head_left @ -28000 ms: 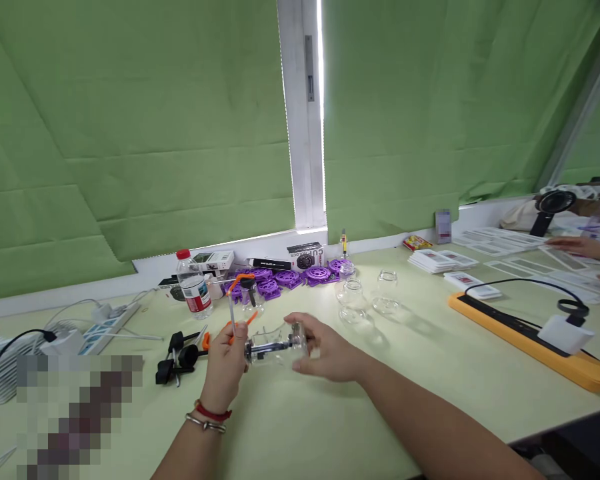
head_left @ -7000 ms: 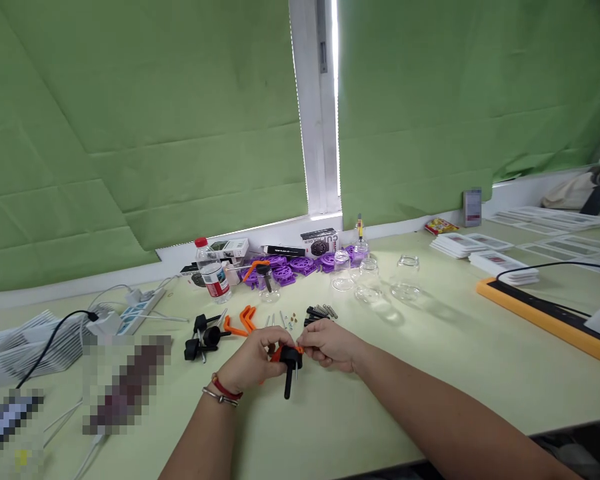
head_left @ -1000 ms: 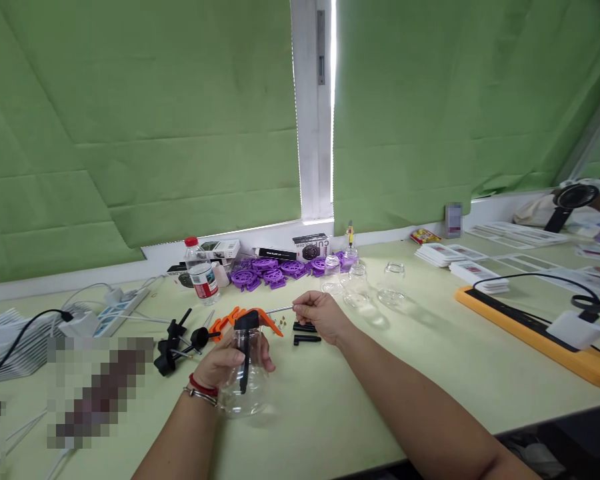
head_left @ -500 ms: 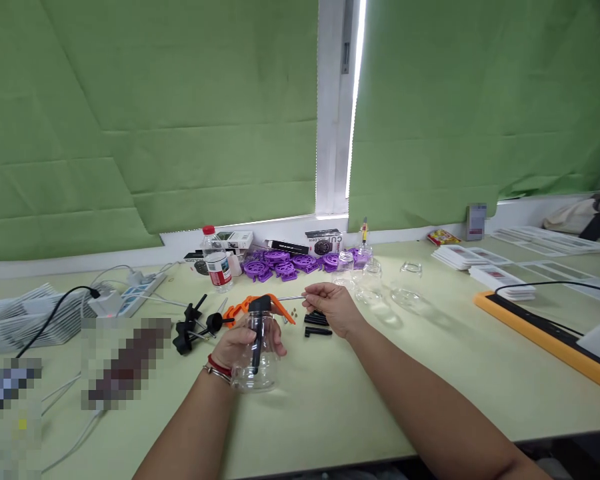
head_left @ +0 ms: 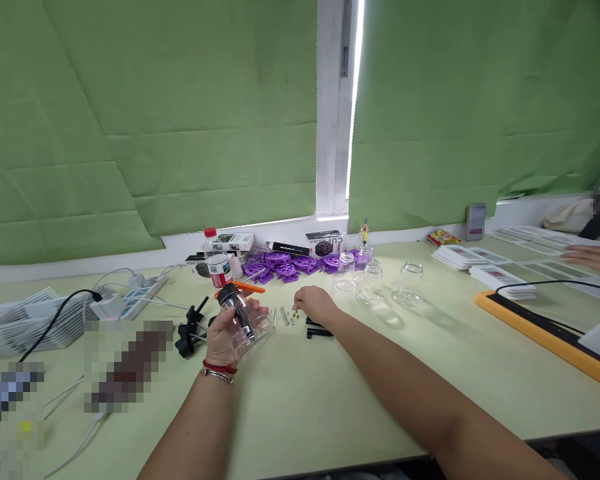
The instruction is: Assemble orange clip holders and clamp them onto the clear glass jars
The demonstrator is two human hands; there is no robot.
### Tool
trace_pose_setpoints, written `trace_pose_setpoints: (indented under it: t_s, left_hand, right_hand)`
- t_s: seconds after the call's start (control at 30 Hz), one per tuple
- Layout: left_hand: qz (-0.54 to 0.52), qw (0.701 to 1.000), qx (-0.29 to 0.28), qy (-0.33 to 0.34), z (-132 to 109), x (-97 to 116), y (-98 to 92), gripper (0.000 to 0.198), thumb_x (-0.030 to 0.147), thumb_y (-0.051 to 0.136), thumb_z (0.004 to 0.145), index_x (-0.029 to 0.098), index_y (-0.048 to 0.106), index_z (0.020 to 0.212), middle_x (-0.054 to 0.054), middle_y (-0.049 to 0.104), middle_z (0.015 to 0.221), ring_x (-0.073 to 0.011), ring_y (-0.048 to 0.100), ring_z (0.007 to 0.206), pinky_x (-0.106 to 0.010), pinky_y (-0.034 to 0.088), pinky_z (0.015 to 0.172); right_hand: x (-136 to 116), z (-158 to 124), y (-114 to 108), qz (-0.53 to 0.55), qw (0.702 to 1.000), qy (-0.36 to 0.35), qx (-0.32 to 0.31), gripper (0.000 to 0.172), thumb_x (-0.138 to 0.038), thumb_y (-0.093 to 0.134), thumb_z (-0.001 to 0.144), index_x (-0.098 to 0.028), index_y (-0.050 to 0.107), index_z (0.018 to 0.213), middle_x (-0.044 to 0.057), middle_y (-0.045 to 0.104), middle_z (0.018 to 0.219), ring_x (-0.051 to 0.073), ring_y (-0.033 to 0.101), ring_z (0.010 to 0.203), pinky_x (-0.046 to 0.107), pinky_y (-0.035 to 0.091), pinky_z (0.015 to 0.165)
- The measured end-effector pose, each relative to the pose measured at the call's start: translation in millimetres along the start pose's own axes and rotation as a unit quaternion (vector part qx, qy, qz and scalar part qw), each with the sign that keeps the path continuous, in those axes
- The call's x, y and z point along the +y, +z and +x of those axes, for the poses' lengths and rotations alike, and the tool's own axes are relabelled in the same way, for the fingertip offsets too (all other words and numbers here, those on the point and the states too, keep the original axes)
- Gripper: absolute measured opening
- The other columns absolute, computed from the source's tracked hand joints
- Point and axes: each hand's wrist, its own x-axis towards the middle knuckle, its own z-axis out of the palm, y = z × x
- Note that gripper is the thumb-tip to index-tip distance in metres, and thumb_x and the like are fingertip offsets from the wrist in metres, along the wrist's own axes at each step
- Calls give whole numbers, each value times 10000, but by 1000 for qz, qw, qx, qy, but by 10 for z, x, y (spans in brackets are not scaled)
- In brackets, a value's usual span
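My left hand (head_left: 221,343) is wrapped around a clear glass jar (head_left: 261,335), tilted with its mouth up and to the left. A black fitting (head_left: 227,294) caps the mouth, and a black tube runs down inside the glass. An orange handle-like part (head_left: 253,287) lies behind the cap, where a thin metal rod (head_left: 253,275) also shows. My right hand (head_left: 313,303) is down at the table with fingertips pinched together beside small brass-coloured bits (head_left: 295,315); what they hold is too small to make out. Metal pins (head_left: 285,315) lie between the hands.
Black handle pieces (head_left: 320,333) sit below my right hand, black fittings (head_left: 190,337) left of the jar. Behind are purple plastic parts (head_left: 285,267) and a bottle (head_left: 217,260). Glass jars (head_left: 409,287) stand right, near an orange-edged device (head_left: 545,340). Another person's hand (head_left: 595,259) is far right.
My left hand has tilted the jar and shifted it left and up. My right hand has let go of the metal rod and moved down to the small parts. Another person's hand has appeared.
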Motion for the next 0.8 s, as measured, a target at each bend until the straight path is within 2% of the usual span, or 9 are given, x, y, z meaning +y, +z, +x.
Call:
trace_pose_setpoints:
  t_s: [0.13,0.23,0.37,0.57,0.8]
  left_hand:
    - [-20,999,38,9,17,13,2,340,279,632,700,149,640,1014,-95,703,884,-299,669,886,-454,547,728]
    - [-30,998,52,6,11,12,31,298,266,643,687,140,650,958,-94,705,861,-300,673,875,-466,544,756]
    - [-23,998,58,2,5,6,56,266,266,638,701,141,648,935,-87,705,840,-307,674,880,-470,541,762]
    - [-6,999,45,12,7,5,74,290,273,640,700,142,641,959,-90,706,845,-318,674,888,-492,531,787]
    - [5,999,43,10,12,4,72,299,268,634,699,142,646,969,-98,712,857,-311,679,871,-488,537,783]
  right_hand:
    - [51,115,58,-42,998,-4,-51,92,-118,669,732,-179,703,671,48,703,740,161,603,713,234,387,602]
    - [78,127,81,-72,995,-19,-68,100,-89,680,698,-180,723,696,61,716,776,179,619,746,245,404,641]
    - [75,135,112,-105,992,-28,-62,202,-50,643,691,-205,745,772,58,726,856,202,629,823,266,405,722]
    - [94,135,153,-112,992,-17,-53,224,-30,616,664,-190,750,744,58,731,818,197,634,771,264,416,701]
    - [134,90,158,-69,997,-18,-42,245,-27,578,675,-194,740,750,28,732,803,164,636,757,234,433,697]
